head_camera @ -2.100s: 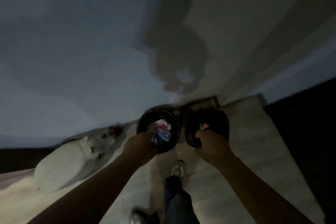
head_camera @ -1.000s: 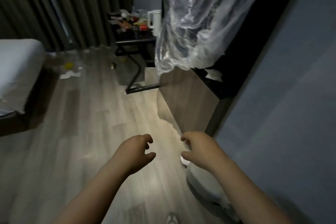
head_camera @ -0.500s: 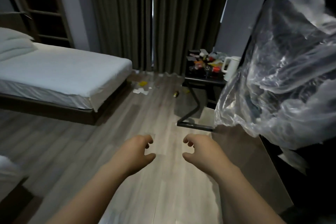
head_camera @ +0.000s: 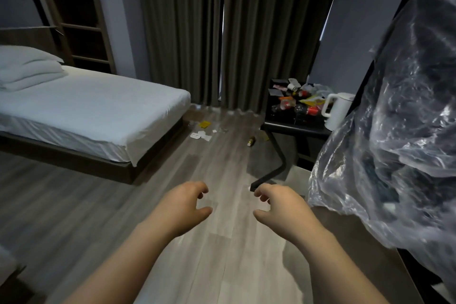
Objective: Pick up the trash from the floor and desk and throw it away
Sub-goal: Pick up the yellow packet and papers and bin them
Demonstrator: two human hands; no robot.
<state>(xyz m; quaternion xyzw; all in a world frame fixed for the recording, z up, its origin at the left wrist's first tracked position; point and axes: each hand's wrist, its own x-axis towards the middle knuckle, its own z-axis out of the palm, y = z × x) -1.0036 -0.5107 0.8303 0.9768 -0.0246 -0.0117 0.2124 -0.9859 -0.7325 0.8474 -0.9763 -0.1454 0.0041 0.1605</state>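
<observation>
Well ahead in the head view, trash lies on the wooden floor between the bed (head_camera: 98, 106) and the black desk (head_camera: 291, 126): white paper scraps (head_camera: 201, 135), a yellow wrapper (head_camera: 204, 124) and a small toppled bottle (head_camera: 251, 141). On the desk, a heap of red-labelled bottles and wrappers (head_camera: 298, 103) sits beside a white kettle (head_camera: 336, 111). The left hand (head_camera: 182, 207) and right hand (head_camera: 281, 207) hover low in front, fingers loosely curled, holding nothing

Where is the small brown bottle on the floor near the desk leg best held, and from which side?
Grip the small brown bottle across the middle of its round body, from above, thumb and fingers on its two long sides. It lies on its side on the grey wooden floor, apart from other litter; the black desk leg stands to its right.
</observation>
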